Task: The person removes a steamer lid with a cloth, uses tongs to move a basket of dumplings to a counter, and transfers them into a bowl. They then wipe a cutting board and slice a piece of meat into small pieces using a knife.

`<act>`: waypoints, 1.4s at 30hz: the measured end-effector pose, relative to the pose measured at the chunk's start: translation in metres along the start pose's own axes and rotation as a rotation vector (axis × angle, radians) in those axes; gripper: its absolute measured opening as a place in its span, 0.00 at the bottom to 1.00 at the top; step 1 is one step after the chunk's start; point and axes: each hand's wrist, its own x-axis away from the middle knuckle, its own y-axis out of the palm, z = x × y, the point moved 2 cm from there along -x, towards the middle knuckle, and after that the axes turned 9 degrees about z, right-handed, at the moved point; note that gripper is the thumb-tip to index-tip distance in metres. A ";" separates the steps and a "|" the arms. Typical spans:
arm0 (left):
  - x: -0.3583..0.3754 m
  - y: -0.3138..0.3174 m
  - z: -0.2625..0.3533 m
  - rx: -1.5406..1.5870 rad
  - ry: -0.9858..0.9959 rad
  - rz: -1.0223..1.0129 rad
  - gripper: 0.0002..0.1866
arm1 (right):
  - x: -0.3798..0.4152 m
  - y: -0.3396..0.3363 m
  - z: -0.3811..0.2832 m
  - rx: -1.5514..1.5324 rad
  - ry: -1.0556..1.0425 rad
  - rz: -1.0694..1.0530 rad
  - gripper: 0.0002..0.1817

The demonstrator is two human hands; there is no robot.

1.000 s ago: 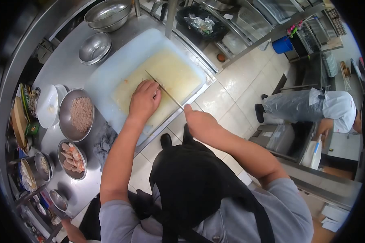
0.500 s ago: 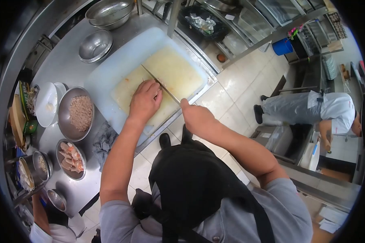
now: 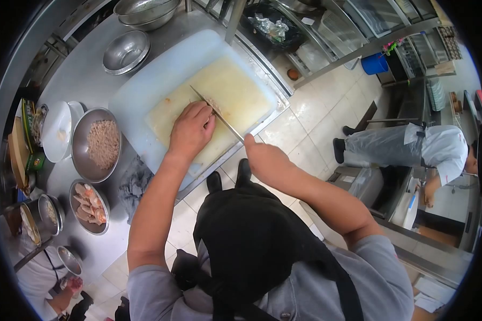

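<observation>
Right hand [image 3: 265, 159] grips a knife [image 3: 217, 114]; left hand [image 3: 190, 131] presses food on the cutting board [image 3: 144, 91]; no writing legible.

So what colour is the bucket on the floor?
Blue; the bucket shows in the head view.

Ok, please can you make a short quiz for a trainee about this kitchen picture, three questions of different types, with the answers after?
1. True or false: the left hand rests on the cutting board.
2. Multiple choice: what does the right hand hold? A) a ladle B) a knife C) a cloth
3. Fill in: the bowl of shrimp stands on the counter, nearer to the person than the bowl of ______ meat.

Key
1. True: the hand lies flat on the board, its fingertips beside the blade.
2. B: the fist is closed on the handle, and the blade points across the board.
3. Minced.
</observation>
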 end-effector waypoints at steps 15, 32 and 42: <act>0.005 0.000 -0.003 -0.033 0.026 0.003 0.09 | 0.016 -0.006 0.003 -0.009 0.029 -0.043 0.15; 0.005 -0.002 -0.005 -0.038 0.044 0.007 0.10 | 0.035 -0.022 0.001 0.056 0.060 -0.117 0.15; 0.010 -0.007 0.000 -0.059 0.014 -0.011 0.12 | 0.015 -0.027 -0.004 0.024 0.016 -0.003 0.14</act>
